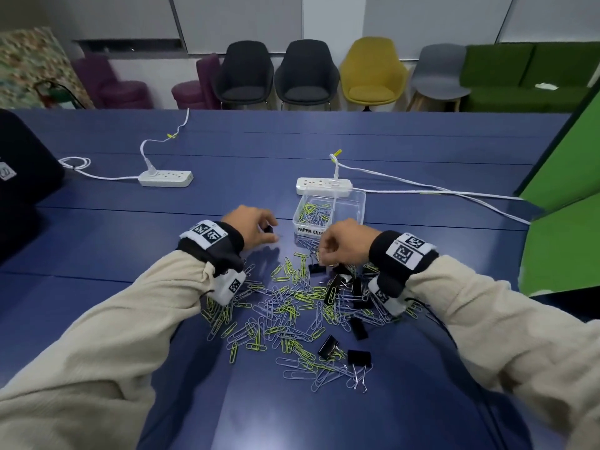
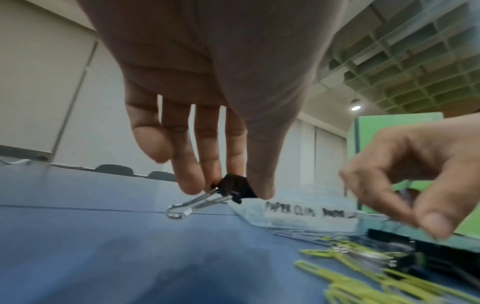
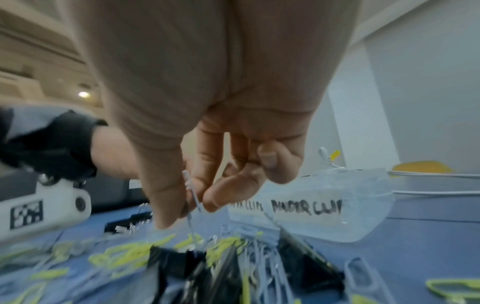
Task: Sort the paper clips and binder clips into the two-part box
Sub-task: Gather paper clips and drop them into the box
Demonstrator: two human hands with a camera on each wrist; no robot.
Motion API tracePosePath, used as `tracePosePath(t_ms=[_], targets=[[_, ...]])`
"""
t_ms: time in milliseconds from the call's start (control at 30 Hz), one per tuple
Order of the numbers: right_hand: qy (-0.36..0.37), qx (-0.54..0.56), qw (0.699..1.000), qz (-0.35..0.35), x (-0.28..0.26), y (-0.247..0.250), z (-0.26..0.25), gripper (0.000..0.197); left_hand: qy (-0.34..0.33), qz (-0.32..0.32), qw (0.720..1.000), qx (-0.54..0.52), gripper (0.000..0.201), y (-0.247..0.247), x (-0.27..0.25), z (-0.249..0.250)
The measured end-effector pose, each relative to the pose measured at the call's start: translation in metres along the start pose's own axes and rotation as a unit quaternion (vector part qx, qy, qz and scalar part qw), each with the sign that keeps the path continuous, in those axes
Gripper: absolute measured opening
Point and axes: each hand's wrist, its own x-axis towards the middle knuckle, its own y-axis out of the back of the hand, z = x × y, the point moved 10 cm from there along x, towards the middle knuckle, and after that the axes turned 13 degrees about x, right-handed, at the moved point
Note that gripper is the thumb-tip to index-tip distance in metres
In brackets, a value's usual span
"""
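My left hand (image 1: 271, 230) hovers left of the box and pinches a black binder clip (image 2: 235, 188) between thumb and fingers, its silver handles pointing down-left. My right hand (image 1: 323, 254) is at the near edge of the clear two-part box (image 1: 357, 193). It pinches a thin silver wire (image 3: 192, 202), seemingly the handle of a black binder clip (image 1: 316, 267) at the top of the pile. The box is labelled for paper clips on the left and binder clips on the right; its left part holds paper clips. Silver and yellow-green paper clips (image 1: 285, 306) lie scattered with black binder clips (image 1: 358, 357).
Two white power strips (image 1: 165, 178) (image 1: 323, 185) with cables lie behind the box on the blue table (image 1: 130, 238). A black bag (image 1: 19, 173) sits far left and a green board (image 1: 561, 190) stands at the right. Chairs line the far side.
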Motion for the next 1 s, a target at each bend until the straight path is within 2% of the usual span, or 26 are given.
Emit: tracePosePath(t_ms=[67, 167, 233, 300, 367, 467, 533, 600, 667, 767, 867, 933, 1000], targets=[[0.007, 0.030, 0.999, 0.038, -0.005, 0.020, 0.003, 0.011, 0.023, -0.026, 0.999, 0.043, 0.035, -0.009, 0.005, -0.014], [-0.021, 0.083, 0.991, 0.102, -0.015, 0.057, 0.025, 0.017, 0.015, -0.058, 0.994, 0.091, 0.035, -0.024, 0.008, -0.012], [-0.056, 0.086, 0.986, 0.132, -0.021, 0.075, 0.049, 0.017, -0.021, -0.021, 0.993, 0.118, 0.034, -0.018, 0.008, 0.008], [-0.107, 0.064, 0.978, 0.165, -0.025, 0.088, 0.077, 0.014, -0.078, 0.015, 0.992, 0.097, 0.031, -0.008, 0.005, 0.040], [-0.164, 0.045, 0.966, 0.194, -0.029, 0.095, 0.100, 0.013, -0.142, -0.006, 0.988, 0.057, 0.030, -0.011, -0.001, 0.076], [-0.189, 0.076, 0.965, 0.162, -0.031, 0.082, 0.110, 0.013, -0.183, -0.054, 0.979, 0.066, 0.034, -0.028, -0.006, 0.109], [-0.177, 0.136, 0.967, 0.119, -0.032, 0.068, 0.106, 0.011, -0.188, -0.051, 0.976, 0.095, 0.038, -0.035, -0.006, 0.116], [-0.156, 0.193, 0.965, 0.079, -0.032, 0.056, 0.099, 0.013, -0.192, -0.042, 0.976, 0.095, 0.033, -0.036, -0.005, 0.118], [-0.138, 0.273, 0.951, 0.054, -0.033, 0.049, 0.094, 0.012, -0.198, -0.041, 0.976, 0.081, 0.023, -0.035, -0.006, 0.119], [-0.126, 0.365, 0.922, 0.036, -0.033, 0.044, 0.092, 0.011, -0.183, -0.036, 0.980, 0.067, 0.018, -0.028, -0.006, 0.116], [-0.125, 0.356, 0.926, 0.001, -0.034, 0.032, 0.087, 0.005, -0.141, 0.008, 0.989, 0.031, 0.020, -0.002, 0.000, 0.102], [-0.113, 0.293, 0.949, -0.019, -0.035, 0.023, 0.078, 0.009, -0.092, 0.043, 0.994, 0.031, 0.021, 0.016, 0.008, 0.084], [-0.093, 0.201, 0.975, 0.010, -0.035, 0.025, 0.068, 0.011, -0.032, 0.064, 0.997, 0.030, 0.021, 0.026, 0.016, 0.057]])
